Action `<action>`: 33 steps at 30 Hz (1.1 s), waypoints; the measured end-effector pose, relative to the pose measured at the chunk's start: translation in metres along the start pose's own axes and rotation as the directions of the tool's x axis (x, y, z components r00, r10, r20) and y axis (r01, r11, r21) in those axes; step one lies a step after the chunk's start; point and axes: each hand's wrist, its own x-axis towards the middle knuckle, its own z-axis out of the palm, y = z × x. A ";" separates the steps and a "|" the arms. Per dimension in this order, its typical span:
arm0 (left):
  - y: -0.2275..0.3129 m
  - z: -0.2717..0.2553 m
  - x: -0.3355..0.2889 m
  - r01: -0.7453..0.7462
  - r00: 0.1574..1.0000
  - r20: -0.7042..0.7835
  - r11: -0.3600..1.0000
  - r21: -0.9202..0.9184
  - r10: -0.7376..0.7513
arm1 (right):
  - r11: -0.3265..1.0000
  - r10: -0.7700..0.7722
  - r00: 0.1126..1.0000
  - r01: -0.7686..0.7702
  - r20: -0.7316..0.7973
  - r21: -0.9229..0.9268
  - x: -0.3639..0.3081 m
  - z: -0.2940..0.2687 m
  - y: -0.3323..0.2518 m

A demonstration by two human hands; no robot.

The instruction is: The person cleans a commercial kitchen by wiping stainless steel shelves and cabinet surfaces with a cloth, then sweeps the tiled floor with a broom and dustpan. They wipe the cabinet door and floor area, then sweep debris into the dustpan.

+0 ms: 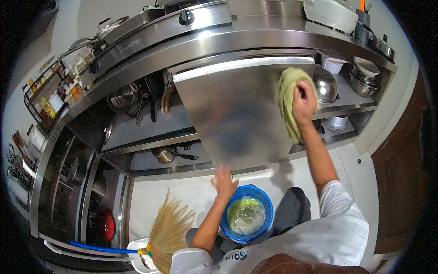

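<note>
My right hand (305, 102) is closed on a yellow-green cloth (292, 91), pressing it to the upper right edge of a large stainless steel panel (237, 109) under the counter. The cloth hangs down along that edge. Lower down, my left hand (224, 183) has its fingers spread near the bottom edge of the panel, holding nothing; whether it touches the panel I cannot tell. Just right of the left hand, a blue bucket (247, 187) stands on the floor between my legs. Sudsy water (246, 217) with a greenish tint is inside it.
Open shelves flank the panel: a saucepan (165, 154) sits at left, steel bowls (363, 82) at right. A straw broom (171, 233) with a blue handle lies by a white dustpan (142, 260) at lower left. The steel counter edge (255, 37) runs overhead.
</note>
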 end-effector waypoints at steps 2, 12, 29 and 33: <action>-0.048 0.041 -0.034 0.196 0.945 0.224 0.961 0.197 -0.239 | 0.939 -0.164 0.945 0.238 0.284 -0.250 0.031 0.001 0.018; -0.104 0.080 -0.107 0.308 0.947 0.118 0.949 -0.064 -0.299 | 0.807 -0.128 0.843 0.395 0.522 -0.439 -0.025 0.148 0.011; -0.186 0.068 -0.137 0.576 0.791 -0.236 0.817 -0.022 -0.564 | 0.838 -0.216 0.613 0.515 0.760 -0.178 0.055 0.145 -0.117; -0.184 0.056 -0.133 0.597 0.780 -0.231 0.802 -0.005 -0.582 | 0.760 -0.205 0.780 0.507 0.591 -0.407 0.041 0.086 -0.021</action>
